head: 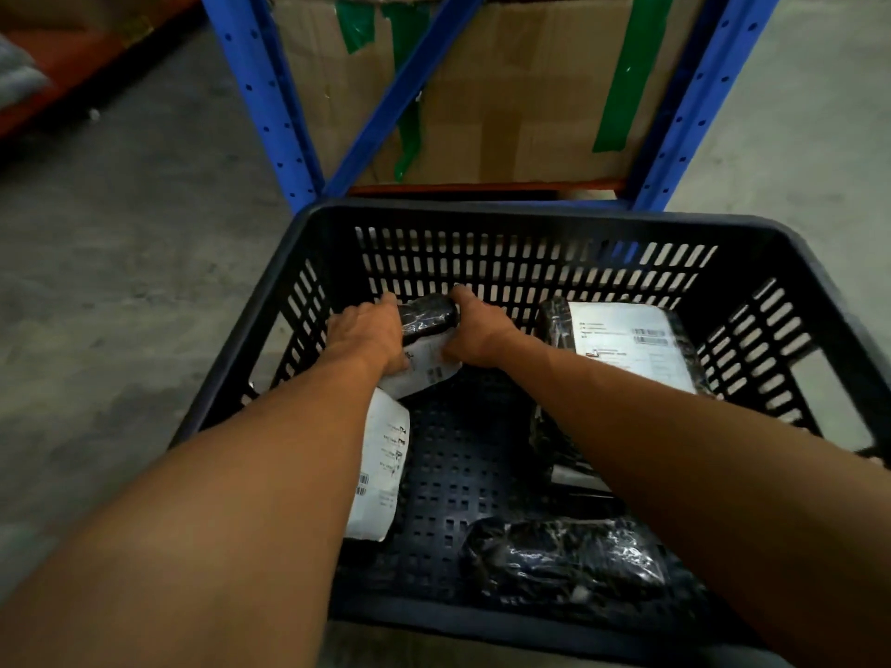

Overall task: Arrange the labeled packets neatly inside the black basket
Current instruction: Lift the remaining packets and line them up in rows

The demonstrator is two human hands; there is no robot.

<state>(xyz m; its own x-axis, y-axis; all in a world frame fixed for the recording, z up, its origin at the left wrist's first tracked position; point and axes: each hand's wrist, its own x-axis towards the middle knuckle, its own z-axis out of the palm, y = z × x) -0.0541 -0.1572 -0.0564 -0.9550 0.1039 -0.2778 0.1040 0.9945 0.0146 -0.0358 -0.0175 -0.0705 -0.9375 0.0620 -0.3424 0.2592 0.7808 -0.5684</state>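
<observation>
A black slotted basket stands on the floor in front of me. Both arms reach into its far left corner. My left hand and my right hand together grip a small black packet with a white label. Below my left arm a second packet lies label up. At the far right a large black packet with a big white label lies flat. A glossy black packet lies at the near side, its label hidden. More black wrapping shows under my right forearm.
A blue metal rack holding a taped cardboard box rises right behind the basket. Grey concrete floor lies on the left and on the right. The middle of the basket's perforated bottom is bare.
</observation>
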